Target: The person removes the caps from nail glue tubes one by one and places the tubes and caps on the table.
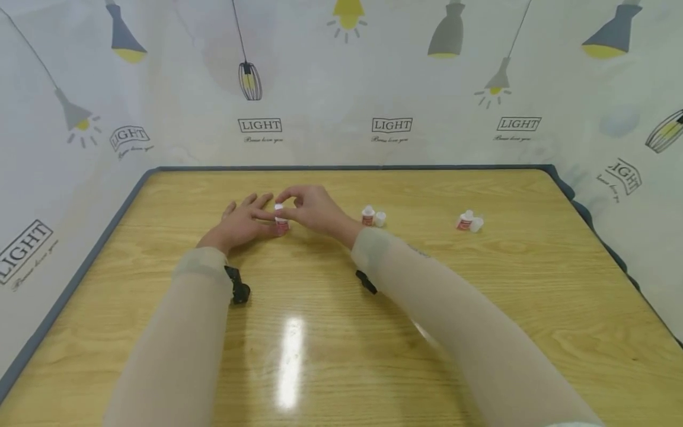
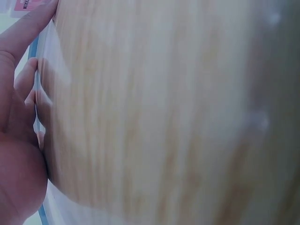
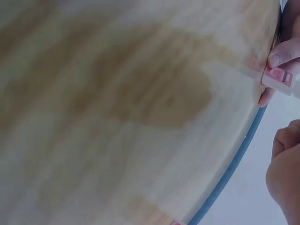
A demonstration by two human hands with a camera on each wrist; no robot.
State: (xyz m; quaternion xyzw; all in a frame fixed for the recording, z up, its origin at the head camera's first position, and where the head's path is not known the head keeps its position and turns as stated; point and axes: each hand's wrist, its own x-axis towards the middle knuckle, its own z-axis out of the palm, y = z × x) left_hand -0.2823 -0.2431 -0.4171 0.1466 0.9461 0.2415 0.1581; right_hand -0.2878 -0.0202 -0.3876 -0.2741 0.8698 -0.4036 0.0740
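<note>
A small white bottle (image 1: pixel 283 226) with a red label stands on the wooden table, left of the middle. My left hand (image 1: pixel 240 224) rests low on the table and holds the bottle between thumb and forefinger, its other fingers spread away. From the right, my right hand (image 1: pixel 315 212) pinches the white cap (image 1: pixel 278 207) at the bottle's top. The right wrist view catches the left thumb against the bottle's red label (image 3: pixel 280 75). Only a corner of the bottle (image 2: pixel 22 4) appears in the left wrist view. Fingers partly cover the cap.
Right of my hands stands a second small bottle (image 1: pixel 368 217) with a white cap (image 1: pixel 380 219) lying beside it. Farther right is a third bottle (image 1: pixel 465 221), also with a loose cap (image 1: pixel 477 224) next to it. A dark edging (image 1: pixel 341 168) runs along the table's back.
</note>
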